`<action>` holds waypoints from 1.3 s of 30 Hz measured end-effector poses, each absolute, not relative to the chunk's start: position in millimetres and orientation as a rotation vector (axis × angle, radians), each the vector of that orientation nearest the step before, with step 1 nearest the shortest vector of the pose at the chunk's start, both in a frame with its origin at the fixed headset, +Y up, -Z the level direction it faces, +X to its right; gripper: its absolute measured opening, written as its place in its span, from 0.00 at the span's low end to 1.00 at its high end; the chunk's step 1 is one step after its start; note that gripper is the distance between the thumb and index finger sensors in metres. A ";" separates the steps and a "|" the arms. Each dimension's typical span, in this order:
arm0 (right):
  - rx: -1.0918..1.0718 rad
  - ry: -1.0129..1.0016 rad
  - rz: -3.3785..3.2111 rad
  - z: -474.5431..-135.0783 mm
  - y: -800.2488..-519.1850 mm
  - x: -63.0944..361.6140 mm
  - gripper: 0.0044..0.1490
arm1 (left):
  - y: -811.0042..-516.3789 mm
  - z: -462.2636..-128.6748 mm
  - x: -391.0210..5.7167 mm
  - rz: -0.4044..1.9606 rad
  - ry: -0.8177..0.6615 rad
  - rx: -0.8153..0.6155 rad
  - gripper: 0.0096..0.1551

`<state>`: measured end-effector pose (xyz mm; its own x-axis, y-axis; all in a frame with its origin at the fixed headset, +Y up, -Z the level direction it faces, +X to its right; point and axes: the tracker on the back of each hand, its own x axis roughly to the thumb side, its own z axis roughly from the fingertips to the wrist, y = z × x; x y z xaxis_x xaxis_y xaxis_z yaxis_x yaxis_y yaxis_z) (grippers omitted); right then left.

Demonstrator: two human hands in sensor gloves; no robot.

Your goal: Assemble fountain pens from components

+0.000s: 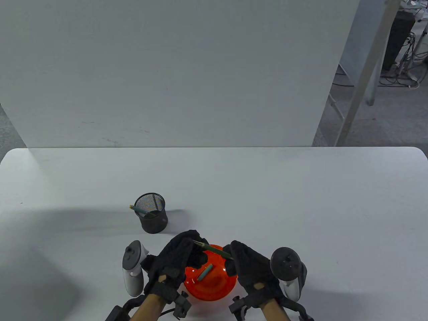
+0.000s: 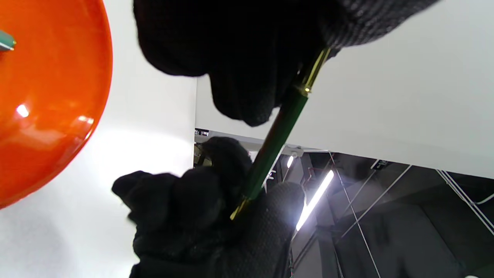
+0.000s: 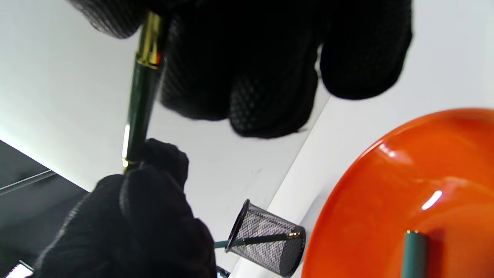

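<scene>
Pen [image 1: 214, 250], green with gold trim, held in the air over the bowl [image 1: 220, 291] near the table's [image 1: 301, 207] front edge; left hand [image 1: 177, 260] pinches one end, right hand [image 1: 249, 267] grips the other, both clamped on it. Orange bowl holds a teal cap [image 1: 204, 272] lying loose. Farther back, left of centre, a black mesh cup [image 1: 151, 217] stands upright with another pen [image 1: 138, 210] leaning out over its rim.
</scene>
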<state>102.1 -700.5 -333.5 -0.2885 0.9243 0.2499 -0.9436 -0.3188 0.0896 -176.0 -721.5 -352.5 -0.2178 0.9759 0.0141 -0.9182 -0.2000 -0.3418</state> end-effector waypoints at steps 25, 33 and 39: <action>0.364 -0.165 1.960 -331.8 -694.9 100.9 0.32 | -725.5 -353.2 -177.4 1.800 -0.300 -0.249 0.22; 0.395 -0.188 1.935 -330.5 -693.5 102.2 0.39 | -730.3 -353.5 -182.7 1.856 -0.221 -0.235 0.22; 0.486 -0.221 1.998 -328.4 -688.8 96.8 0.38 | -731.8 -354.5 -184.3 1.879 -0.213 -0.245 0.22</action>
